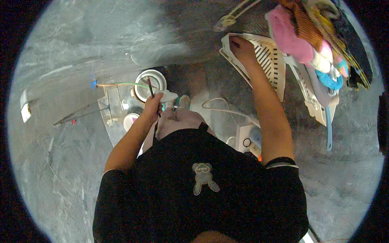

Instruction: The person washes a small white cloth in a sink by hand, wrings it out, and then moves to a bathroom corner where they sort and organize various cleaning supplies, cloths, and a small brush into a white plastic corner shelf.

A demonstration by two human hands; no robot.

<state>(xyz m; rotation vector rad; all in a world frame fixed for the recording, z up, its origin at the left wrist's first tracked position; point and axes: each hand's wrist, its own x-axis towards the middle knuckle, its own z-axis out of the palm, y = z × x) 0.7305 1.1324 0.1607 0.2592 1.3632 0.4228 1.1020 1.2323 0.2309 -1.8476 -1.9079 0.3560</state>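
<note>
My left hand [152,107] is closed round a thin dark stick [150,87] that slants up past the fingers. A soft-looking white piece [167,97] shows right beside those fingers; whether the hand holds it too is unclear. Out to the right, my right hand [242,49] reaches into the far end of a cream slatted plastic rack [274,65]. Its fingers are in shadow and partly hidden, with a small dark patch at them.
A white bucket [163,77] stands ahead of my left hand, near a green hose [139,84]. Colourful knitted cloths [289,38] hang at the upper right above a blue-handled tool [329,131]. A white box [243,135] with bottles sits by my right side.
</note>
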